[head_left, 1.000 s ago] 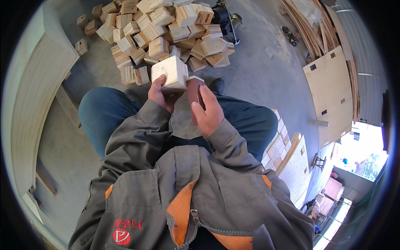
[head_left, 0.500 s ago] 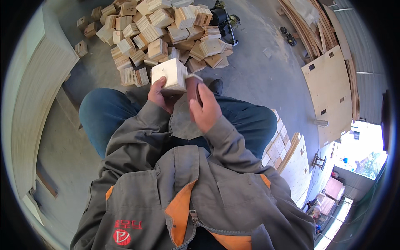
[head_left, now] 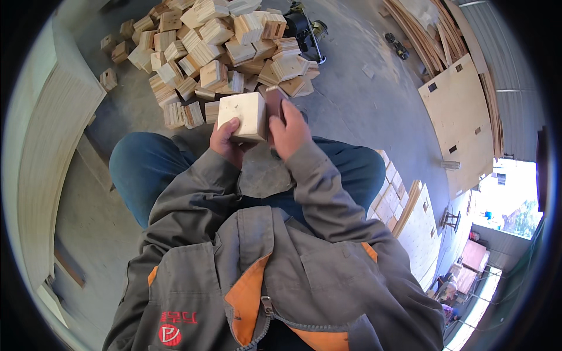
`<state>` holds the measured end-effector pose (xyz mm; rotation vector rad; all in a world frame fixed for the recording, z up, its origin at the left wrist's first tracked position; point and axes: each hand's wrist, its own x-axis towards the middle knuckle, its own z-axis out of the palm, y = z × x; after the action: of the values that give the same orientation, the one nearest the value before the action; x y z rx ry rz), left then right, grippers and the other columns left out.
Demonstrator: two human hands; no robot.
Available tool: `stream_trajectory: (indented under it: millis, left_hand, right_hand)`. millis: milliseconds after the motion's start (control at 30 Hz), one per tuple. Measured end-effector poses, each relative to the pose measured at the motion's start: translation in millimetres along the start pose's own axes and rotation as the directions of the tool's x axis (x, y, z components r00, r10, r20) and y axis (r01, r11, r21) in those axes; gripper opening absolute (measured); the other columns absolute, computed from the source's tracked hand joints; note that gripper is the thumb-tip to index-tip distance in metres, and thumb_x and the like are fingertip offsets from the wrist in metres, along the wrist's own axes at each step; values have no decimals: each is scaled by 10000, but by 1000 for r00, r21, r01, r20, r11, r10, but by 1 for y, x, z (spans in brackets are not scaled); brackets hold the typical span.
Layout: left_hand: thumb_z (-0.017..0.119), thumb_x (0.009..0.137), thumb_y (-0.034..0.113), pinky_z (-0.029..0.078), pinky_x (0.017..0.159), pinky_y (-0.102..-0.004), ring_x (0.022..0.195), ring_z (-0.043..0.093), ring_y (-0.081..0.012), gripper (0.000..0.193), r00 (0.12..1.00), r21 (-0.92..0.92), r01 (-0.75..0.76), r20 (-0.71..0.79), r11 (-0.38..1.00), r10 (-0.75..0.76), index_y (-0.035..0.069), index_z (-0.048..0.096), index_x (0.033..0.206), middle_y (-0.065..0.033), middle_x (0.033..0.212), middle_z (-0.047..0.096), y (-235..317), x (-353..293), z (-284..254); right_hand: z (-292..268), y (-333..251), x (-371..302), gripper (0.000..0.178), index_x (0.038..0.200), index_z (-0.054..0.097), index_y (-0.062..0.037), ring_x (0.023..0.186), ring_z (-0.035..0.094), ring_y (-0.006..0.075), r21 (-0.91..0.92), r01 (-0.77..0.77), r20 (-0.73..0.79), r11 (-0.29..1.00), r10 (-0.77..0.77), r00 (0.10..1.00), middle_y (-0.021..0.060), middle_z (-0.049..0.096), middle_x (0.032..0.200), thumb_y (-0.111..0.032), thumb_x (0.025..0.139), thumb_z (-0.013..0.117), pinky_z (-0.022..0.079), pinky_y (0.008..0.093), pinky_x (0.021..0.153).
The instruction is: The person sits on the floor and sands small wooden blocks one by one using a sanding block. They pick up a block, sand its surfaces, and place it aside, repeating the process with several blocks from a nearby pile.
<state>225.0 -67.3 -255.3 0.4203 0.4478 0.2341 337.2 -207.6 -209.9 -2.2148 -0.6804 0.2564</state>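
My left hand (head_left: 226, 141) grips a pale, square plywood block (head_left: 243, 112) by its near left corner, thumb on the top face and fingers underneath. Small dark marks show on that face. In my right hand (head_left: 291, 130) is a reddish-brown sanding block (head_left: 274, 105), held upright with its flat side against or very close to the right side of the plywood block. Whether the two surfaces touch along their whole length I cannot tell. Both hands are above the floor, between my bent knees.
Ahead lies a heap of similar wooden blocks (head_left: 213, 76), with a black tool (head_left: 301, 28) at its right edge. Stacked sheets (head_left: 44, 152) stand at left. Neatly stacked blocks (head_left: 388, 199) sit beside my right knee; boards (head_left: 462, 111) lean farther right.
The plywood block has tilted, so its layered right side shows differently, and moved slightly nearer me. The sanding block has slid forward along that side with my right hand.
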Motion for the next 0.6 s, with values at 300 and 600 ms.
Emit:
stream_trajectory:
  millis: [300,600]
  left_hand:
    - [668,886,400,432,1113,-533,1297,555,-350,718,994,-110,-13,-112,994,1,94,436,1492,-138,1433,560,8,2,3]
    - [677,856,436,438,1098,-537,1305,555,-335,761,998,-70,59,-9,996,-60,109,436,1499,-123,1439,566,3,-6,5]
  right_hand:
    - [7,-14,-30,620,1435,443,93,1375,449,456,9,96,64,995,-96,993,335,462,1456,-251,943,600,374,446,1160]
    - [1,0,8,622,1432,446,95,1351,464,470,-72,92,-18,993,-94,995,336,464,1454,-247,938,608,390,459,1144]
